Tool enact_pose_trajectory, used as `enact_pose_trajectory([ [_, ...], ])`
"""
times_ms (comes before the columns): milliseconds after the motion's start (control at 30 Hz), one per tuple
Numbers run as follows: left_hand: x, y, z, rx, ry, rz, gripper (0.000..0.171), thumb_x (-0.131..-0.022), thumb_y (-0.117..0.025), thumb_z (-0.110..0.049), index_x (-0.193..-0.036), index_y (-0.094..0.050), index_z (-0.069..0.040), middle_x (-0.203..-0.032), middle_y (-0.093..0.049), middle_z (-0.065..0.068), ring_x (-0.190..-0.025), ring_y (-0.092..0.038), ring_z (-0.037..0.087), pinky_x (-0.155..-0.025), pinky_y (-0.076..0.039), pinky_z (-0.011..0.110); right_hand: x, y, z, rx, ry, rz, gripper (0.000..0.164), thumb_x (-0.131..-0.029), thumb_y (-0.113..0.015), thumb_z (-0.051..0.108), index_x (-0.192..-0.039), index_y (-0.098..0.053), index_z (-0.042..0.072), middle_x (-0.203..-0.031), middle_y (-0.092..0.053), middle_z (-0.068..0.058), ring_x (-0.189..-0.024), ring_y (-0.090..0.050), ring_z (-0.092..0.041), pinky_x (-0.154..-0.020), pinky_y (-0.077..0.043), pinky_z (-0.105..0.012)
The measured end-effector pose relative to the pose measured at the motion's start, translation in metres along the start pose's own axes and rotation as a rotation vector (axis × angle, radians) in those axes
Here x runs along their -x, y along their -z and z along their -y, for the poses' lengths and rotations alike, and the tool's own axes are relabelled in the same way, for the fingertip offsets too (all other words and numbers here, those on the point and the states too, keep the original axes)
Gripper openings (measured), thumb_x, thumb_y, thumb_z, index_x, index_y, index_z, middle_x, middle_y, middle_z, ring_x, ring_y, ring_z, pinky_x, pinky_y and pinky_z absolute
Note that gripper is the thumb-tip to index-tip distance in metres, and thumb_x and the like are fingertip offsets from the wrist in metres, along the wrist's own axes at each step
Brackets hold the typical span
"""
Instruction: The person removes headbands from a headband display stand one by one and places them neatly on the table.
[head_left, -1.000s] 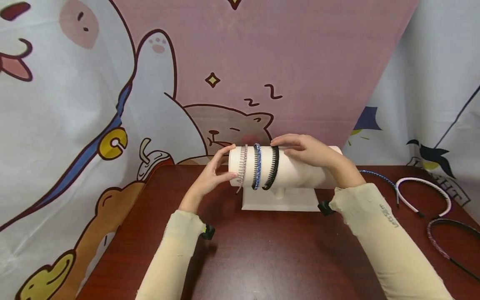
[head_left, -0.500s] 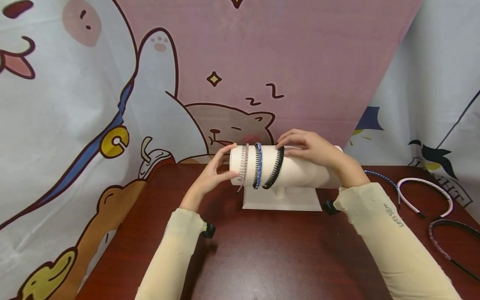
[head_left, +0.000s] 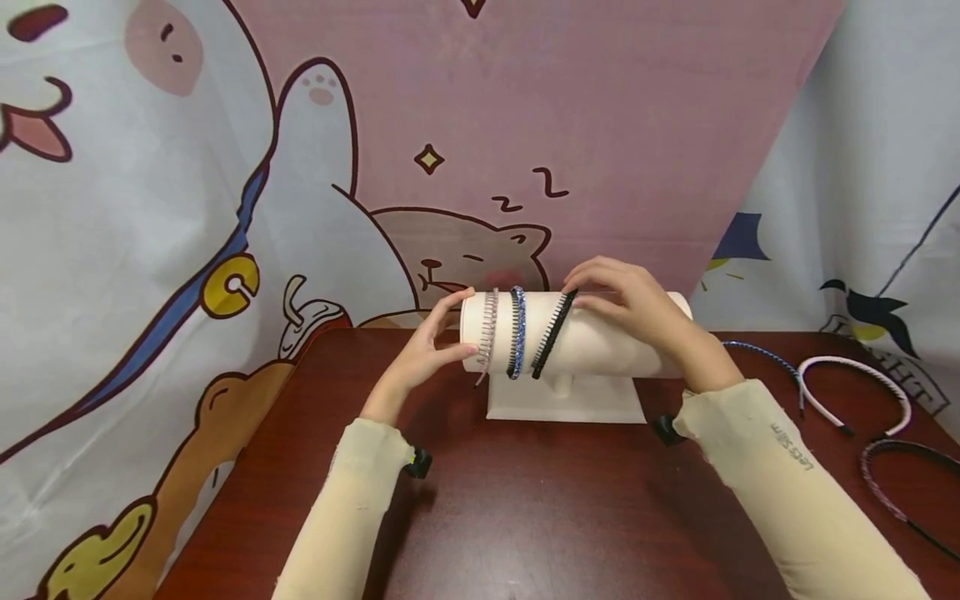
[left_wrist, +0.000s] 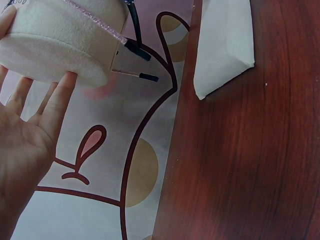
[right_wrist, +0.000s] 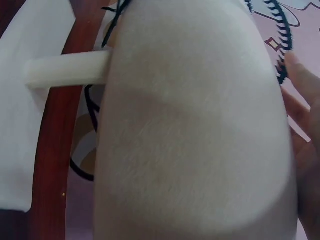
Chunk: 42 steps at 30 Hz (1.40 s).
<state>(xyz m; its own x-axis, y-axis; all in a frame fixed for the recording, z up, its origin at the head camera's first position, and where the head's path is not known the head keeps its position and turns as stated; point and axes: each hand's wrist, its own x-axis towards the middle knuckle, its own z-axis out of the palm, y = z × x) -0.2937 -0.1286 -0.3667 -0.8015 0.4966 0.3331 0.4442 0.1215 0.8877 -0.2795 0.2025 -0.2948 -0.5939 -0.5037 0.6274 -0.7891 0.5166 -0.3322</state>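
Head view | reddish-brown table (head_left: 517,500) | white display roll (head_left: 611,354) standing on it | left hand (head_left: 415,358): fingers extended, touching roll's left end | right hand (head_left: 637,304): thumb and fingers pinching upper end of black comb headband (head_left: 553,335), which slants across roll's front, just right of upright blue headband (head_left: 519,333)

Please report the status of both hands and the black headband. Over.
Left hand touching the end of the white roll. Right hand pinching the black headband, top leaning right. Blue headband beside it, not touching.

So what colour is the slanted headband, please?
The slanted headband is black, clearest in the head view.
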Motion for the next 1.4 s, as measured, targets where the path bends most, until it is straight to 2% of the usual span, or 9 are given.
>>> enact_pose_trajectory([
  [167, -0.001, -0.001, -0.001, 0.016, -0.001, 0.006, 0.08, -0.089, -0.067, 0.002, -0.156, -0.028, -0.017, -0.161, -0.029, 0.0, -0.136, -0.043, 0.037, -0.088, -0.057, 0.047, 0.009, 0.003, 0.0, 0.101, 0.056, -0.095, 0.022, -0.086, -0.074, 0.003, -0.105, -0.073, 0.013, -0.111, -0.07, -0.003, -0.107, -0.063, -0.018, -0.099, -0.038, -0.01],
  [333, -0.001, -0.001, -0.001, 0.03, 0.003, 0.006, 0.082, -0.088, -0.066, 0.004, -0.157, -0.026, -0.016, -0.163, -0.027, 0.003, -0.137, -0.041, 0.041, -0.087, -0.057, 0.049, 0.017, 0.006, 0.002, 0.198, 0.111, -0.199, 0.025, -0.086, -0.072, 0.0, -0.109, -0.071, 0.009, -0.112, -0.07, -0.007, -0.107, -0.063, -0.023, -0.101, -0.038, -0.015],
  [433, 0.0, -0.001, 0.0, 0.023, 0.006, 0.003, 0.081, -0.088, -0.067, 0.004, -0.156, -0.027, -0.016, -0.163, -0.027, 0.004, -0.137, -0.041, 0.04, -0.088, -0.056, 0.049, 0.021, 0.006, 0.004, 0.261, 0.156, -0.275, 0.018, -0.096, -0.064, 0.012, -0.111, -0.07, 0.004, -0.114, -0.069, -0.011, -0.107, -0.063, -0.027, -0.104, -0.038, -0.017],
  [567, 0.0, -0.001, 0.0, 0.01, 0.005, 0.003, 0.078, -0.089, -0.066, 0.002, -0.155, -0.029, -0.017, -0.163, -0.027, 0.002, -0.136, -0.042, 0.038, -0.09, -0.055, 0.049, 0.022, 0.005, 0.011, 0.325, 0.251, -0.377, 0.032, -0.104, -0.051, 0.027, -0.108, -0.071, 0.003, -0.11, -0.07, -0.014, -0.102, -0.064, -0.03, -0.101, -0.042, -0.023],
  [700, 0.001, -0.001, -0.001, 0.009, -0.003, 0.002, 0.077, -0.089, -0.067, 0.001, -0.154, -0.031, -0.02, -0.162, -0.029, 0.001, -0.136, -0.042, 0.038, -0.09, -0.055, 0.048, 0.018, 0.004, 0.02, 0.339, 0.359, -0.444, 0.024, -0.104, -0.052, 0.017, -0.104, -0.072, 0.003, -0.106, -0.072, -0.013, -0.095, -0.066, -0.032, -0.09, -0.048, -0.035],
  [833, 0.0, -0.001, 0.0, 0.011, -0.008, 0.0, 0.077, -0.089, -0.067, 0.0, -0.154, -0.032, -0.021, -0.161, -0.03, 0.0, -0.136, -0.042, 0.038, -0.09, -0.056, 0.048, 0.012, 0.004, 0.028, 0.338, 0.416, -0.486, 0.016, -0.1, -0.056, 0.005, -0.102, -0.072, 0.005, -0.102, -0.072, -0.013, -0.091, -0.065, -0.033, -0.083, -0.049, -0.04],
  [1133, -0.001, -0.002, 0.0, 0.012, 0.006, 0.0, 0.077, -0.089, -0.066, 0.001, -0.154, -0.031, -0.022, -0.162, -0.028, 0.001, -0.136, -0.043, 0.035, -0.09, -0.056, 0.048, 0.003, 0.007, 0.044, 0.303, 0.403, -0.559, 0.017, -0.103, -0.054, 0.013, -0.099, -0.068, 0.004, -0.095, -0.067, -0.015, -0.086, -0.059, -0.033, -0.08, -0.046, -0.039],
  [1300, -0.001, -0.002, 0.0, 0.013, 0.018, -0.003, 0.08, -0.089, -0.065, 0.006, -0.156, -0.028, -0.015, -0.164, -0.025, 0.006, -0.136, -0.042, 0.037, -0.091, -0.054, 0.051, 0.0, 0.014, 0.057, 0.303, 0.358, -0.557, 0.025, -0.103, -0.052, 0.022, -0.1, -0.065, 0.001, -0.096, -0.064, -0.017, -0.086, -0.054, -0.035, -0.078, -0.042, -0.04],
  [1400, -0.001, -0.001, -0.001, 0.016, 0.017, -0.002, 0.08, -0.088, -0.064, 0.007, -0.157, -0.026, -0.01, -0.164, -0.024, 0.009, -0.136, -0.041, 0.04, -0.091, -0.054, 0.052, -0.002, 0.02, 0.065, 0.283, 0.307, -0.535, 0.023, -0.102, -0.056, 0.019, -0.1, -0.066, -0.001, -0.095, -0.064, -0.018, -0.084, -0.055, -0.033, -0.076, -0.04, -0.037],
])
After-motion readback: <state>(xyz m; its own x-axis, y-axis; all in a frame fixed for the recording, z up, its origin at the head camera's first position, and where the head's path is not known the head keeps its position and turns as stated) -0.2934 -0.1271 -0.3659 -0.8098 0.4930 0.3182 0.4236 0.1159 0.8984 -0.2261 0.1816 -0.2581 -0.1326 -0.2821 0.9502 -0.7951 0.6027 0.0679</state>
